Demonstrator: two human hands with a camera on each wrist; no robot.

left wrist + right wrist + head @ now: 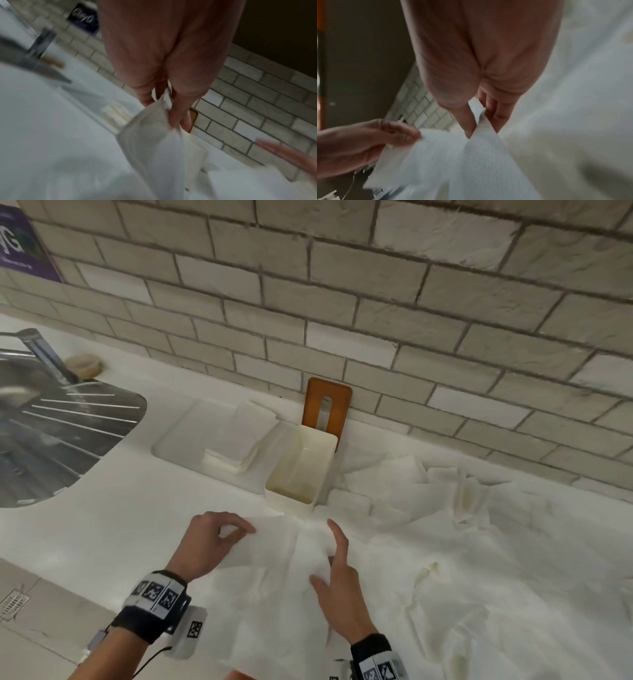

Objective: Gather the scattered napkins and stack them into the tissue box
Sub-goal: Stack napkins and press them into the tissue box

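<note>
Left hand (209, 542) pinching far-left corner of large thin white paper napkin (274, 577) | right hand (337, 587) pinching its middle, index extended | holding sheet taut above white desk (102, 525), likely for folding | open cream rectangular tissue box (301, 470) standing just beyond.

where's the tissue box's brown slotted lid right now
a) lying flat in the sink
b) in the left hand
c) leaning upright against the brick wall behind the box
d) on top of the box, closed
c: the brown slotted lid stands on edge against the brick wall right behind the open tissue box, while both hands hold a napkin.
</note>
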